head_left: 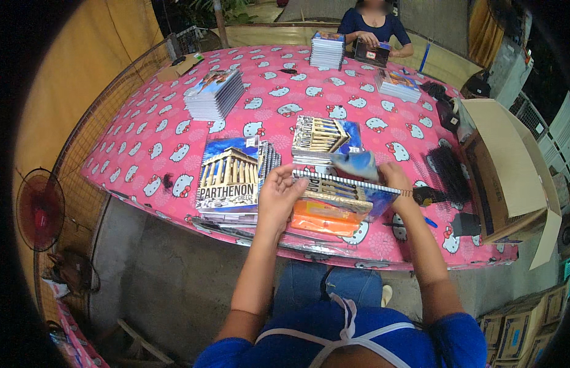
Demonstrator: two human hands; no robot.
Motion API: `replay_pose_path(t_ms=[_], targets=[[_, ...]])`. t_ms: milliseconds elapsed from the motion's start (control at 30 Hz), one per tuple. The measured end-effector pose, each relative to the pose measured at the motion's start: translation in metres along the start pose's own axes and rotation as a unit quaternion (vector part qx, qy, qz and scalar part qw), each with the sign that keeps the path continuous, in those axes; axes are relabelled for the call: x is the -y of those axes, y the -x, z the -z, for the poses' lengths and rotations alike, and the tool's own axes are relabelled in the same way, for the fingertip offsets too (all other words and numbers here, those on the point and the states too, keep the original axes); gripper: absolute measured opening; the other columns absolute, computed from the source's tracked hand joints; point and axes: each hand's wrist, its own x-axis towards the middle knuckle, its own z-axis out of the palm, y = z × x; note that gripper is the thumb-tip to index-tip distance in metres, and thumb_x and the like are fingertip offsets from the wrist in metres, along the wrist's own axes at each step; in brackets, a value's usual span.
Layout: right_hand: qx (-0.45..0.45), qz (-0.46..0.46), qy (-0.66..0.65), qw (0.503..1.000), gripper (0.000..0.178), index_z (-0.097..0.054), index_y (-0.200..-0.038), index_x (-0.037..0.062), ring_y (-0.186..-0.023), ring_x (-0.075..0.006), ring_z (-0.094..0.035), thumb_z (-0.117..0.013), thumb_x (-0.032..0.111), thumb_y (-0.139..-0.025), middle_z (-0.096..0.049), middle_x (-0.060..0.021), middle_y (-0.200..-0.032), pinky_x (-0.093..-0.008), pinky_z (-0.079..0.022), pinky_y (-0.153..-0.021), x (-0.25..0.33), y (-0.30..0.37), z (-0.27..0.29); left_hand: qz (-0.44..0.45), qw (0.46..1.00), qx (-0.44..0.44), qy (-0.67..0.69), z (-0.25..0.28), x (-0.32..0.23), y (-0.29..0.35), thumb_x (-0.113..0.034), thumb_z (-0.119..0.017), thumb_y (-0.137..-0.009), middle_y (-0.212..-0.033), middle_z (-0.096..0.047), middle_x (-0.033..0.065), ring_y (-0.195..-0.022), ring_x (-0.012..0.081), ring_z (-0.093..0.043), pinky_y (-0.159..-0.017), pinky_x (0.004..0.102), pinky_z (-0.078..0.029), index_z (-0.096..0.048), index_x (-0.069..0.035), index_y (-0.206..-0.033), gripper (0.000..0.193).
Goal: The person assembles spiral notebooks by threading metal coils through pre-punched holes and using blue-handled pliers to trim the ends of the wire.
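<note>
Both hands, left hand [279, 196] and right hand [396, 178], grip a spiral notebook [340, 191] over the desk [174, 141]; apparently mid-assembly; next needs aligning.

**Notebooks across the table**

A spiral notebook [343, 187] sits between the two hands, left hand [279, 199] at its left end, right hand [398, 181] at its right. Under it lies a flat block [325, 221]. A notebook pile [231, 178] lies to the left, another [325, 138] just behind. A cardboard box [505, 165] stands at the table's [150, 147] right edge. Further stacks [214, 93] lie toward the far side.
</note>
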Motion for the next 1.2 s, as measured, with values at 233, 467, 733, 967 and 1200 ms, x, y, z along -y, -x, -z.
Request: replay_pose_path(t_ms=[233, 467, 733, 967, 1200], targets=[[-0.076, -0.104, 0.067, 0.989, 0.068, -0.051, -0.126, 0.001, -0.121, -0.0393, -0.044, -0.074, 0.036, -0.072, -0.045, -0.0216, -0.133, -0.0479, -0.036, -0.1, -0.017, 0.118, 0.026, -0.468, 0.852, -0.047, -0.229, -0.044, -0.096, 0.012, 0.002, -0.077, -0.072, -0.095, -0.063, 0.0108, -0.078, 0.0171, -0.062, -0.072, 0.0268, -0.05, -0.062, -0.002, -0.091, 0.024], [-0.017, -0.198, 0.127, 0.972, 0.056, -0.05, -0.127, 0.0015, -0.12, -0.0336, -0.046, -0.066, 0.03, -0.082, -0.051, -0.0192, -0.126, -0.0418, -0.03, -0.103, -0.024, 0.164, 0.022, -0.391, 0.827, 0.167, -0.367, -0.049, -0.06, 0.069, 0.001, -0.075, -0.073, -0.093, -0.068, 0.0159, -0.086, 0.0236, -0.066, -0.072, 0.0326, -0.052, -0.064, -0.001, -0.09, 0.021], [-0.064, 0.062, -0.185, 0.979, 0.045, -0.055, -0.122, 0.0026, -0.103, -0.0306, -0.055, -0.067, 0.019, -0.082, -0.057, -0.0153, -0.112, -0.0399, -0.045, -0.087, 0.099, 0.141, 0.066, -0.318, 0.881, 0.085, -0.34, -0.051, -0.014, 0.074, 0.005, -0.076, -0.068, -0.092, -0.068, 0.0193, -0.085, 0.0234, -0.067, -0.073, 0.0305, -0.053, -0.067, 0.005, -0.087, 0.021], [-0.041, 0.067, -0.227, 0.971, 0.04, -0.058, -0.118, 0.0004, -0.099, -0.0288, -0.058, -0.067, 0.017, -0.083, -0.058, -0.0158, -0.109, -0.0364, -0.047, -0.085, 0.125, 0.129, 0.063, -0.317, 0.883, 0.081, -0.337, -0.056, -0.021, 0.075, 0.012, -0.068, -0.065, -0.092, -0.068, 0.0181, -0.084, 0.0256, -0.067, -0.073, 0.0314, -0.053, -0.067, 0.005, -0.087, 0.024], [0.305, -0.177, -0.719, 0.599, 0.04, -0.058, -0.115, -0.006, -0.072, -0.0214, -0.065, -0.055, 0.028, -0.094, -0.067, -0.0168, -0.097, -0.0313, -0.054, -0.059, 0.103, 0.108, 0.062, -0.412, 0.845, 0.088, -0.33, -0.048, -0.026, 0.067, 0.013, -0.067, -0.065, -0.088, -0.068, 0.0172, -0.082, 0.0279, -0.067, -0.078, 0.037, -0.053, -0.065, 0.003, -0.082, 0.02]])
